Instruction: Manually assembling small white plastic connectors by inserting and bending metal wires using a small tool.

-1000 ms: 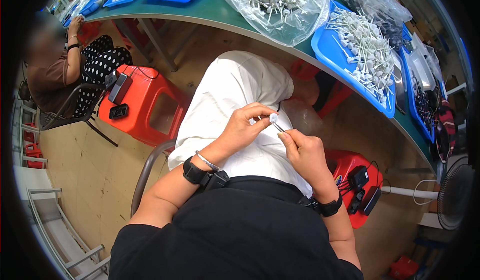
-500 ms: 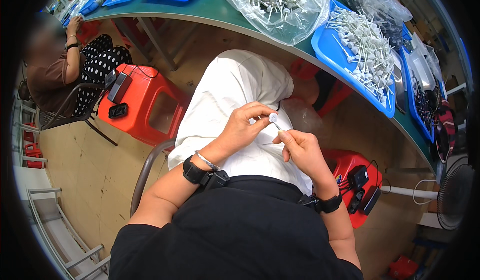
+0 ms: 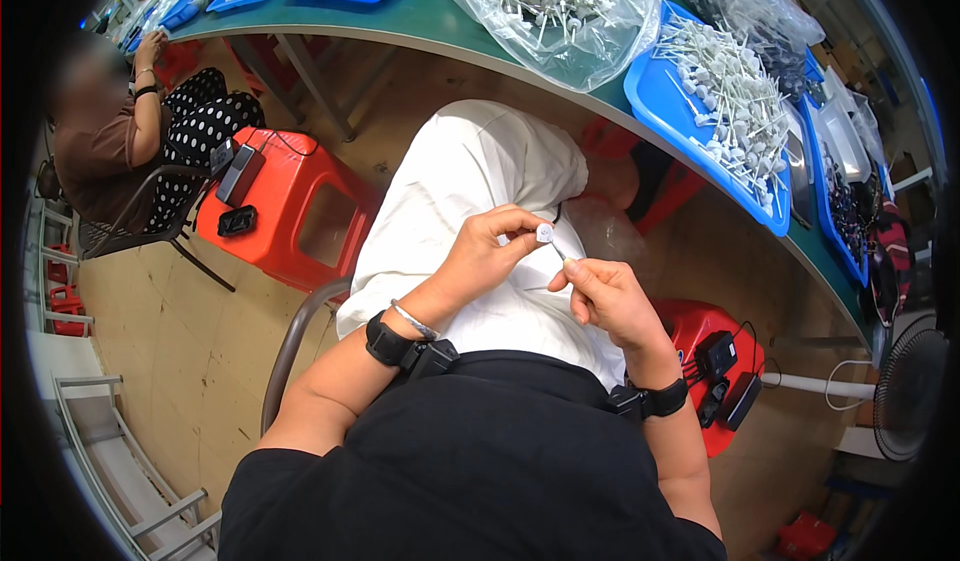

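Over my lap, my left hand (image 3: pixel 489 257) pinches the small white cap (image 3: pixel 545 233) at the head of a thin white stick part. The lower end of that stick (image 3: pixel 557 252) is pinched by my right hand (image 3: pixel 603 297). Both hands hover above my white trousers (image 3: pixel 470 191). Black bands sit on both wrists, and a thin silver bracelet on the left.
A green table edge (image 3: pixel 420 31) runs ahead, carrying a clear bag of white stick parts (image 3: pixel 555 6) and blue trays (image 3: pixel 720 101) with more. Red stools (image 3: pixel 285 211) with black devices stand left and right (image 3: pixel 715 381). Another person (image 3: pixel 110 141) sits at the far left. A fan (image 3: pixel 910 391) stands right.
My hands have shifted slightly lower and the stick has turned a little between my fingers; both keep their hold on it.
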Demonstrator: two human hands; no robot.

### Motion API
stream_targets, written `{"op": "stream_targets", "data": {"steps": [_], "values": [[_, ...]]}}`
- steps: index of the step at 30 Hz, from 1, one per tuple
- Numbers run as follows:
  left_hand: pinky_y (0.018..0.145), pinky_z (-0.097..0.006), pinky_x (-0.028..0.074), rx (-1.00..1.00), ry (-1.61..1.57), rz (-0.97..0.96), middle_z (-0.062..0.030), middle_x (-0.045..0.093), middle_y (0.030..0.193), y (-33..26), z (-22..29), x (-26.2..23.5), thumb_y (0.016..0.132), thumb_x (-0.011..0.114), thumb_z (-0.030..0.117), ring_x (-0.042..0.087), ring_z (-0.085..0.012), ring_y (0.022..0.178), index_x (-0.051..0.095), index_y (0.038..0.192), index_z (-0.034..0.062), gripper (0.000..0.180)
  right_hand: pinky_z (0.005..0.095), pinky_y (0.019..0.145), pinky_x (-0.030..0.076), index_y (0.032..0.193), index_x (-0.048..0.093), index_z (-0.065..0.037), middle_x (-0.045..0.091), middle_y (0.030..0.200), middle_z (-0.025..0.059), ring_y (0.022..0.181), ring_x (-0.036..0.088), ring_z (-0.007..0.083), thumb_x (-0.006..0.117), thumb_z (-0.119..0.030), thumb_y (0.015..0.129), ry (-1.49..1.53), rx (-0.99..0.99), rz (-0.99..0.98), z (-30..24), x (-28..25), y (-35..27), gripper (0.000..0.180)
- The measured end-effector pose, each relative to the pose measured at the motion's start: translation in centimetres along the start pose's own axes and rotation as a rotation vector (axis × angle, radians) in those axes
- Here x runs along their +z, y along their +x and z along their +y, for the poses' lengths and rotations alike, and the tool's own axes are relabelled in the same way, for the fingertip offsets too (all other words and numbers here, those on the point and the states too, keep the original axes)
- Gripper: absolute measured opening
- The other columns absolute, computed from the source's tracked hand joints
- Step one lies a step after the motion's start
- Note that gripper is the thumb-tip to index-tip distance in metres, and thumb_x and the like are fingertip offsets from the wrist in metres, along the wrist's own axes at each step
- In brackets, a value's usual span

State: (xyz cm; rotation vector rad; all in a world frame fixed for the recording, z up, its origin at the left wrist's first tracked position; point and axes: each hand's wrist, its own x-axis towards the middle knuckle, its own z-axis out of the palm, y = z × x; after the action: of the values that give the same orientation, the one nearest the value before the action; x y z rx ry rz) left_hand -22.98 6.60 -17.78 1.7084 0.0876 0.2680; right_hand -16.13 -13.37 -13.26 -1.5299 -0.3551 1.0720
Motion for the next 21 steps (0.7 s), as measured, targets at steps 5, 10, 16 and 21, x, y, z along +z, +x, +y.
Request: {"op": "stream_targets", "data": {"steps": [5,10,16,21], "values": [[0.077,-0.026,0.049,0.007,0.006,0.004,-0.0038,0.070,0.096,0.06,0.12,0.08,0.090,0.071,0.009,0.059,-0.0100,0.083,0.074,0.103,0.0017,0.015,0.0206,0.052,0.035,0.095,0.072,-0.001,0.053,0.056,-0.0036,0.052,0.044,0.0026,0.052,-0.030,0.104,-0.041,-0.023,0.005,-0.17,0.15,-0.06,0.036],[0.075,-0.026,0.048,0.026,0.028,0.013,-0.0036,0.070,0.095,0.07,0.13,0.16,0.090,0.071,0.008,0.059,-0.0099,0.081,0.074,0.102,0.0017,0.014,0.0216,0.054,0.037,0.095,0.072,0.000,0.053,0.056,-0.0034,0.053,0.045,0.0033,0.052,-0.030,0.104,-0.095,-0.044,0.015,0.07,0.21,0.04,0.037],[0.072,-0.026,0.048,0.064,0.053,0.016,-0.0044,0.070,0.095,0.07,0.21,0.17,0.089,0.071,0.007,0.058,-0.0105,0.079,0.074,0.101,0.0028,0.013,0.0218,0.054,0.037,0.095,0.073,0.000,0.053,0.056,-0.0035,0.053,0.045,0.0033,0.052,-0.030,0.105,-0.140,-0.043,0.035,0.05,0.27,0.05,0.038],[0.072,-0.026,0.048,0.088,0.078,0.015,-0.0052,0.070,0.095,0.03,0.02,0.16,0.089,0.071,0.006,0.059,-0.0112,0.078,0.074,0.101,0.0029,0.013,0.0218,0.053,0.037,0.094,0.073,-0.001,0.053,0.055,-0.0036,0.052,0.044,0.0031,0.052,-0.031,0.104,-0.142,-0.015,0.027,-0.08,0.25,0.01,0.038]]}}
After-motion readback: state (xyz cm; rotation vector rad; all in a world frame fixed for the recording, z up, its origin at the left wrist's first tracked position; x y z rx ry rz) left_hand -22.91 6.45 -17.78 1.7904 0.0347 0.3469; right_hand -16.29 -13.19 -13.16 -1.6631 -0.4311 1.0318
